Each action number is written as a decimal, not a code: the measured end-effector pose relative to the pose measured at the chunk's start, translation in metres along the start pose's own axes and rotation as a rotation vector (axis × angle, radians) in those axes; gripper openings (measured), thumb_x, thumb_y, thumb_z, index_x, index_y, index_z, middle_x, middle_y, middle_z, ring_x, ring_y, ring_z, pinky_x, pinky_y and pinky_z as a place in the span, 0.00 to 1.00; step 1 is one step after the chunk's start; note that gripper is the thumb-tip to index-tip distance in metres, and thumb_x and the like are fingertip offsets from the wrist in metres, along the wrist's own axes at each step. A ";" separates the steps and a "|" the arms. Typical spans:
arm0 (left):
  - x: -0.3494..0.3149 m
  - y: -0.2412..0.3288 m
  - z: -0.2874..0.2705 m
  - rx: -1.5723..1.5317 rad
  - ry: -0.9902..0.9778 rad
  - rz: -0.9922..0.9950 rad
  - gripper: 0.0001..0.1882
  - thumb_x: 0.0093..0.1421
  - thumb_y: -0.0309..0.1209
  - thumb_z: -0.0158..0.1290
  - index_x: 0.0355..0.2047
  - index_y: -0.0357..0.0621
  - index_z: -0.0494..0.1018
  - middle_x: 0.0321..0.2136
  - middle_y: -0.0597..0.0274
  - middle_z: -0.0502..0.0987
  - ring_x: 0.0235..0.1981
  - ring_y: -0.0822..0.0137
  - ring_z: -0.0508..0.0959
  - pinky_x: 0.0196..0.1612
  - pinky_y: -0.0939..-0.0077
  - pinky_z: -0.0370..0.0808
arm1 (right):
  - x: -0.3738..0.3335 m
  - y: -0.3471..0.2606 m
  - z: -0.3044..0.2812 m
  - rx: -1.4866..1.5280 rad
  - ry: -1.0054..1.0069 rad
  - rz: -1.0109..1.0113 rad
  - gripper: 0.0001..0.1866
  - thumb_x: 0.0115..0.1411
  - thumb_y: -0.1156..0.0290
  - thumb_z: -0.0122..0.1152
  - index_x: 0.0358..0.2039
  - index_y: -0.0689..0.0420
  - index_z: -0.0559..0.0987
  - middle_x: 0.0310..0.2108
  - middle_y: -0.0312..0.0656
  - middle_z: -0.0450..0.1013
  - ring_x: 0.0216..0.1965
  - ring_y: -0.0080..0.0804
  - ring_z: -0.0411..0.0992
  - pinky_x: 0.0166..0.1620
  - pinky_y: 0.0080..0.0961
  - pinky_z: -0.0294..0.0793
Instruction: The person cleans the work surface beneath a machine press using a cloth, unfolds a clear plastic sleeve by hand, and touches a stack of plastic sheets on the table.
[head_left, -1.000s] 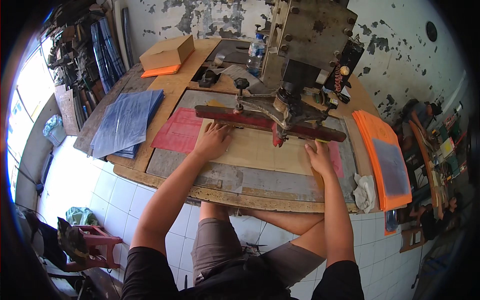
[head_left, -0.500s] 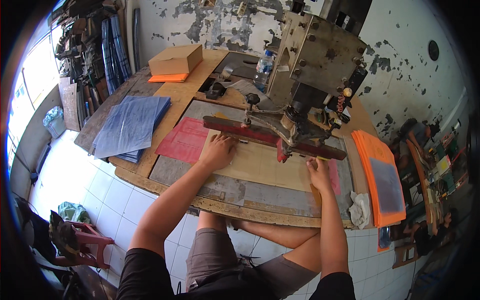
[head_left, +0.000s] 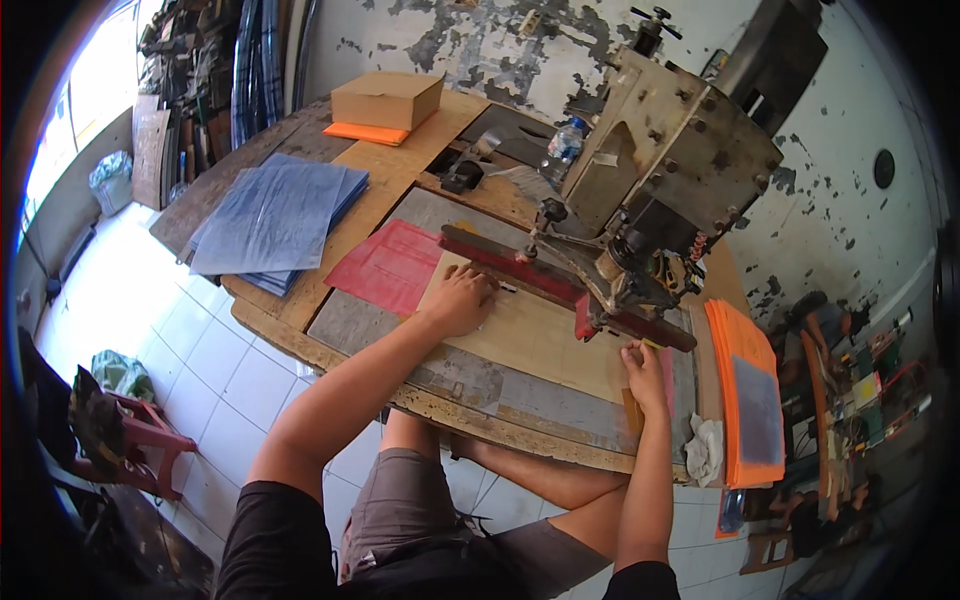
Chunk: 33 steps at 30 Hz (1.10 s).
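At the near left, a reddish stool [head_left: 155, 440] is standing on the tiled floor, and beyond it a stack of clear bluish plastic sheets [head_left: 275, 220] is lying on the left side of the worktable [head_left: 285, 300]. Farther back, a cardboard box [head_left: 388, 105] is sitting on some flat orange pieces [head_left: 365, 134]. Toward the middle, a red sheet [head_left: 385, 268] is lying on a grey plate [head_left: 450, 375], with its right part disappearing beneath a tan sheet [head_left: 540, 348]. The left hand [head_left: 460, 300] is resting palm down on the tan sheet's left part, its fingers spreading and bending slightly without closing on anything. The tan sheet is lying across the middle of the plate, its far side running beneath a long red bar [head_left: 550, 284] of the press [head_left: 690, 150]. A plastic bottle [head_left: 567, 142] is standing at the far side, left of the press. The right hand [head_left: 645, 372] is reaching to the tan sheet's right end, its fingertips bunching near the bar; whether they are pinching the sheet, one cannot tell. Farther right, a white cloth [head_left: 705, 448] is lying crumpled beside an orange stack [head_left: 745, 400].
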<state>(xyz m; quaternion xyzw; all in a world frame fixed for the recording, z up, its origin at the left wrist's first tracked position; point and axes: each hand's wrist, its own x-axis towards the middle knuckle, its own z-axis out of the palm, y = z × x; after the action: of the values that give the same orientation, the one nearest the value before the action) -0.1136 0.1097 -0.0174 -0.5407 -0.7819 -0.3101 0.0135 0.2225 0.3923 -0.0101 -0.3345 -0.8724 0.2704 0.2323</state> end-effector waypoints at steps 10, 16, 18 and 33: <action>0.005 -0.001 0.020 -0.169 0.061 -0.039 0.17 0.74 0.44 0.56 0.53 0.49 0.81 0.57 0.47 0.81 0.69 0.49 0.74 0.80 0.43 0.55 | -0.005 -0.007 -0.008 0.060 -0.013 0.012 0.11 0.74 0.64 0.69 0.49 0.58 0.82 0.51 0.46 0.82 0.57 0.41 0.78 0.65 0.35 0.71; -0.002 0.003 0.016 -0.137 -0.014 -0.090 0.19 0.74 0.47 0.56 0.52 0.45 0.79 0.54 0.48 0.81 0.68 0.49 0.74 0.81 0.36 0.52 | -0.013 -0.021 -0.009 -0.002 -0.023 -0.037 0.09 0.71 0.69 0.69 0.47 0.58 0.83 0.50 0.45 0.83 0.56 0.39 0.78 0.64 0.34 0.71; -0.006 0.003 0.016 -0.169 0.024 -0.072 0.21 0.73 0.48 0.56 0.52 0.44 0.78 0.54 0.49 0.80 0.69 0.50 0.74 0.81 0.32 0.51 | -0.014 -0.025 -0.009 -0.016 -0.025 -0.043 0.09 0.69 0.71 0.69 0.47 0.58 0.83 0.50 0.45 0.83 0.56 0.39 0.78 0.65 0.34 0.71; -0.021 0.016 0.015 -0.031 -0.082 0.121 0.34 0.73 0.56 0.54 0.65 0.39 0.77 0.76 0.41 0.66 0.79 0.46 0.64 0.81 0.32 0.52 | -0.016 -0.027 -0.017 -0.005 -0.147 -0.257 0.16 0.68 0.72 0.67 0.54 0.61 0.88 0.71 0.47 0.77 0.75 0.46 0.70 0.78 0.44 0.62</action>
<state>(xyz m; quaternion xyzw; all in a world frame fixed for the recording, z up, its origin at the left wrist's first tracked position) -0.0861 0.1029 -0.0296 -0.5994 -0.7426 -0.2986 -0.0081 0.2313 0.3695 0.0158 -0.1998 -0.9233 0.2600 0.1998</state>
